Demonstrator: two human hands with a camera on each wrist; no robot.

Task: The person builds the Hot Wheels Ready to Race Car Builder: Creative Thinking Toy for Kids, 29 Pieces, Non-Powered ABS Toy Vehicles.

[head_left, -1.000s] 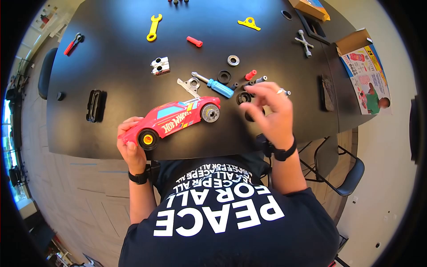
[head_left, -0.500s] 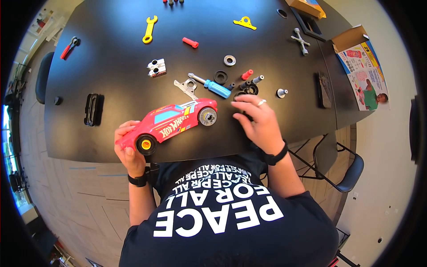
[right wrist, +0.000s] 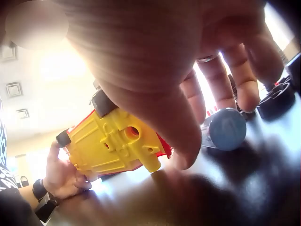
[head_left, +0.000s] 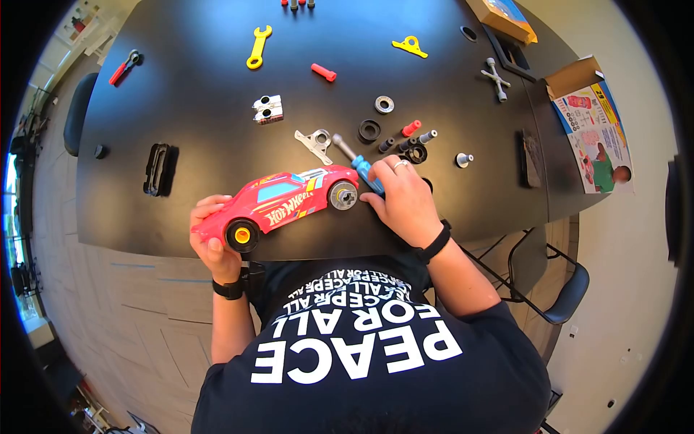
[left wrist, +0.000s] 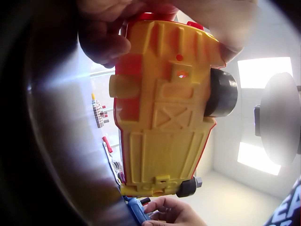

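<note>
The left hand (head_left: 217, 239) grips the rear of a red toy car (head_left: 278, 202) at the table's near edge, its side facing the head camera. In the left wrist view the car's yellow underside (left wrist: 169, 136) shows, with a black wheel (left wrist: 222, 92). At the car's front end, the right hand (head_left: 406, 206) has its thumb and fingers around the blue handle of a screwdriver (head_left: 367, 173), whose tip points up and left. The right wrist view shows the handle's round end (right wrist: 227, 129) between thumb and fingers.
Beyond the car lie a grey bracket (head_left: 314, 145), black rings (head_left: 369, 131), a silver engine block (head_left: 268, 109), a red bolt (head_left: 324, 72) and a yellow wrench (head_left: 259, 48). A printed box (head_left: 593, 130) stands at the right, near a grey cross wrench (head_left: 496, 79).
The right hand has moved left from beside the black rings to the screwdriver and taken hold of its handle; the screwdriver has turned steeper. The left hand still holds the car.
</note>
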